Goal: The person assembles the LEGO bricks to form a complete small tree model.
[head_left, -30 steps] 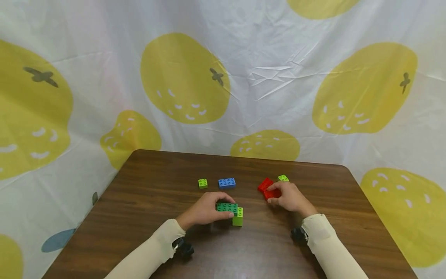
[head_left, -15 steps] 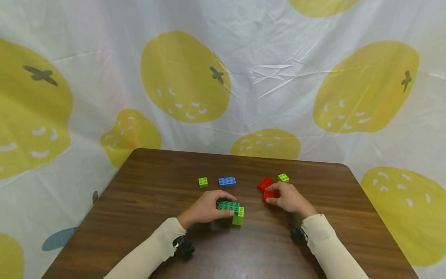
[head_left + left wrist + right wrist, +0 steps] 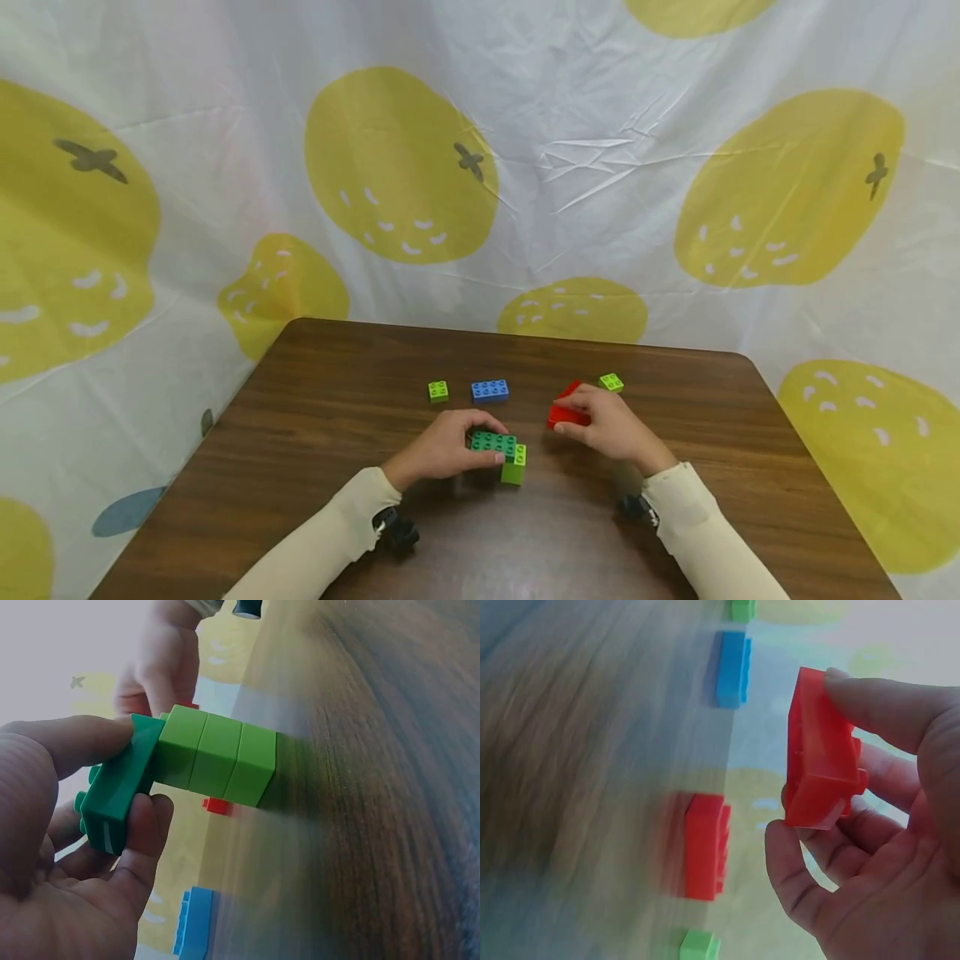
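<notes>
My left hand (image 3: 442, 446) grips a dark green brick (image 3: 492, 445) between thumb and fingers. That brick sits across the top of a light green stack (image 3: 217, 754), jutting out to the left. The stack stands upright on the table and shows three layers in the left wrist view. My right hand (image 3: 615, 425) pinches a red brick (image 3: 821, 750) by its sides, held up off the table with its studs toward the palm. Just behind that hand a second red brick (image 3: 705, 847) lies on the table, partly hidden in the head view.
On the brown table (image 3: 360, 358), a blue brick (image 3: 490, 391) lies behind the left hand, with a small light green brick (image 3: 438, 392) to its left. Another small light green brick (image 3: 611, 382) lies beyond the right hand. A lemon-print curtain (image 3: 570, 217) hangs behind the table.
My right hand has moved left with the red brick, away from the other red brick and toward the stack. The left hand has stayed nearly still on the dark green brick.
</notes>
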Available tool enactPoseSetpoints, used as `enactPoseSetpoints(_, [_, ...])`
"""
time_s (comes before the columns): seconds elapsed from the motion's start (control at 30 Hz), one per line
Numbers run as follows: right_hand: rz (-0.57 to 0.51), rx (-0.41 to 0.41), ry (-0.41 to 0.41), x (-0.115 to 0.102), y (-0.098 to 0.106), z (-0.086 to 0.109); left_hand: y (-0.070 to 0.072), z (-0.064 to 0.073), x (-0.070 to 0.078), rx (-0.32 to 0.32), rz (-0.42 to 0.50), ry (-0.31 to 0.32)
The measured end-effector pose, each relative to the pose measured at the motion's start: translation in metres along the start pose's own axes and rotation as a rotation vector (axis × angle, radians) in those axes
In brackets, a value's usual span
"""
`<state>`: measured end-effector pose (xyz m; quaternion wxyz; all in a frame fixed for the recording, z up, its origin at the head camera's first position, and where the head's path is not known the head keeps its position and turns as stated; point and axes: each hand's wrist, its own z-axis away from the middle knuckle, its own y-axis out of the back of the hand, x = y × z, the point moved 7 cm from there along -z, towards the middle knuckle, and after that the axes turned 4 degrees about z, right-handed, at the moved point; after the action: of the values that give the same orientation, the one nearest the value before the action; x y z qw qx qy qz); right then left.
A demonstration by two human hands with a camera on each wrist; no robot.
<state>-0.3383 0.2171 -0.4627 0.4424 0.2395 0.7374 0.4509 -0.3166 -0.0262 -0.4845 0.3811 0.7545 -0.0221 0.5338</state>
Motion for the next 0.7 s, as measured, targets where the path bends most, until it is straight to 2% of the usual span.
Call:
enactPoseSetpoints(0.4, [-0.091, 0.02, 0.104, -0.041, 0.003, 0.002, 0.0, 0.0, 0.0, -0.012, 0.015, 0.017])
enactPoseSetpoints(0.7, [-0.11, -0.027, 0.185, -0.064, -0.005, 0.005, -0.001, -0.002, -0.002, -0.019, 0.009, 0.024])
